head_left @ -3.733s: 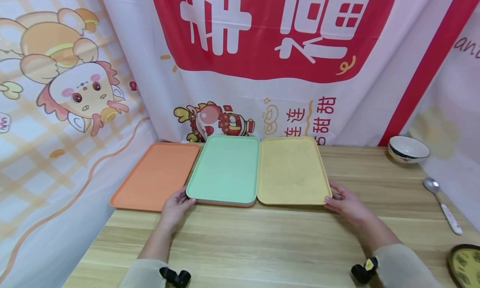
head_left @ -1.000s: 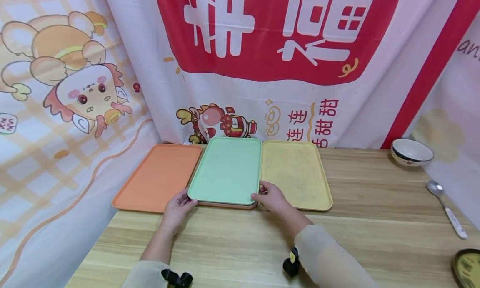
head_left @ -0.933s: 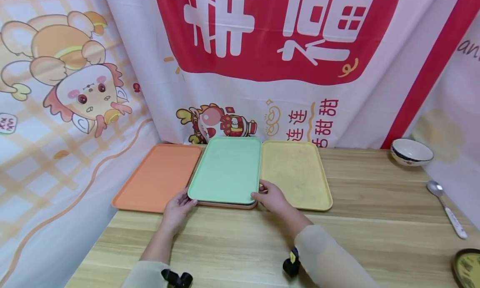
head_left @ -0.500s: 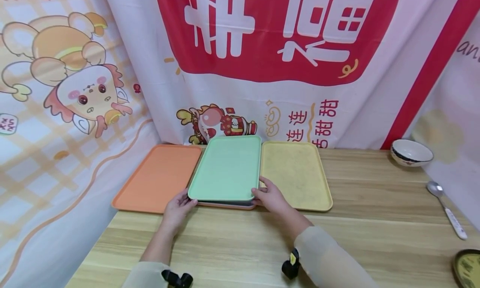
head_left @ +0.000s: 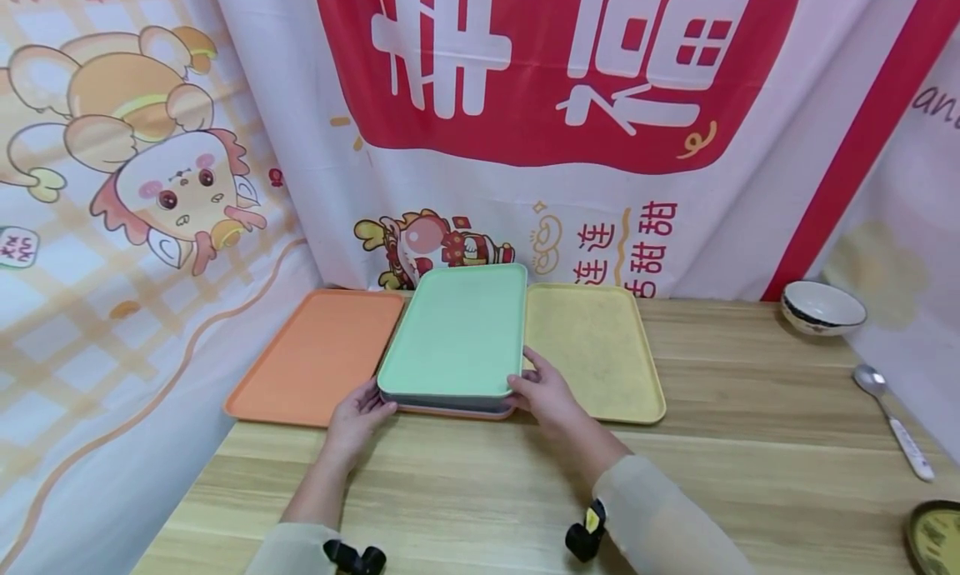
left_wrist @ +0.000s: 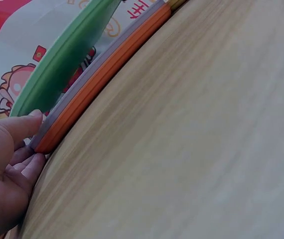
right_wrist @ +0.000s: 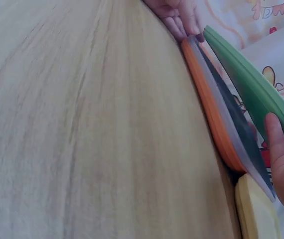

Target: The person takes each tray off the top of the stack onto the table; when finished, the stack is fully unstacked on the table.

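Note:
A light green tray [head_left: 453,333] tilts above a grey tray [head_left: 457,403], which lies on an orange tray [right_wrist: 211,107] in one stack. With thumb and fingers my right hand [head_left: 547,396] pinches the green tray's near right side, raised off the stack. At the near left corner my left hand [head_left: 352,417] grips the stacked grey and orange trays, thumb on the rim and fingers low against the side. In the right wrist view a dark gap shows between green and grey, widest at the right hand.
Left of the stack lies another orange tray [head_left: 318,358]; a yellow tray [head_left: 596,350] lies to its right. A white bowl [head_left: 823,307], a spoon [head_left: 892,421] and a dark-rimmed yellow dish [head_left: 937,533] sit along the table's right side. Printed cloth hangs behind.
My right hand has left the yellow tray's right edge and moved left to the green tray. The green tray's near right side has risen, uncovering the grey tray's edge. My left hand stays put.

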### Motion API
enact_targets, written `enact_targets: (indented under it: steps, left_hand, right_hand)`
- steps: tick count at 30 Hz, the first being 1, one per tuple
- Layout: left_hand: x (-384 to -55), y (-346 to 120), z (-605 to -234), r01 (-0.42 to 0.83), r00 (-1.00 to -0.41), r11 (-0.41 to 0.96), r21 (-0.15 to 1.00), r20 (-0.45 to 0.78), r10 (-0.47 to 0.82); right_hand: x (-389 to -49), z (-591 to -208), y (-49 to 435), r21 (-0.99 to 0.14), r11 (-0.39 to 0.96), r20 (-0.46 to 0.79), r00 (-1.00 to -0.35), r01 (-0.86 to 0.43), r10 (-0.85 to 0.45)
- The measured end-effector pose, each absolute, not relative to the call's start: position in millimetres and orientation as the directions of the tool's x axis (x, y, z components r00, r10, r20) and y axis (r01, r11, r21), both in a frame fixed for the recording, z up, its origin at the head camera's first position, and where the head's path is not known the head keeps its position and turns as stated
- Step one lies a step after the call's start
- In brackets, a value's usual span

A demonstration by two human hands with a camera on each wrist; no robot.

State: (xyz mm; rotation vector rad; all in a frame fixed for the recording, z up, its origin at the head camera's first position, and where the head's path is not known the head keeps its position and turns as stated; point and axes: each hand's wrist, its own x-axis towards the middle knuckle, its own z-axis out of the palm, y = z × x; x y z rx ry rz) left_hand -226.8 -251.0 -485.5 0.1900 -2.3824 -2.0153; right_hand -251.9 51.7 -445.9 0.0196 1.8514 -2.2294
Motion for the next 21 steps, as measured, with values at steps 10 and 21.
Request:
enact_targets:
  steps: [10,21]
  left_hand:
    - [-227,-248,-489,-0.018,-0.992,0.256,0.966,0.016,-0.128]
    - [-225,-245,-487,-0.01,-0.989,0.263,0.965,0.03,-0.147]
  right_hand:
    - [-248,-424,76,-0.976,-0.187,-0.066,-0.974,0.107,-0.215]
    - [-245,-397,128,-0.984,-0.177,0.013,-0.974,0.029,-0.227]
